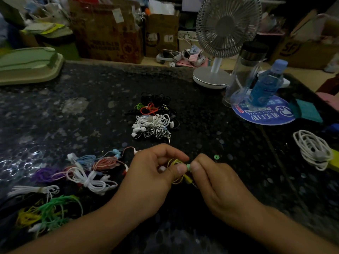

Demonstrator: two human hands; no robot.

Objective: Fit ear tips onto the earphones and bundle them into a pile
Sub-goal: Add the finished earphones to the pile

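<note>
A: What could be lost here?

B: The green ear tip (189, 166), if it is pushed on crooked; it could be flicked onto the dark tabletop (91, 99) (hard to spot there).

A: And the hands?

B: At lower centre, the yellow earphones (175, 171) are gripped by the curled left hand (154, 173); the tip is pinched by the right hand (211, 177). A spare tip (216, 157) lies just beside.

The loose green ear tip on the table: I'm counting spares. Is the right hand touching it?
Apart. The head view shows dark table between the green ear tip and the right hand.
</note>
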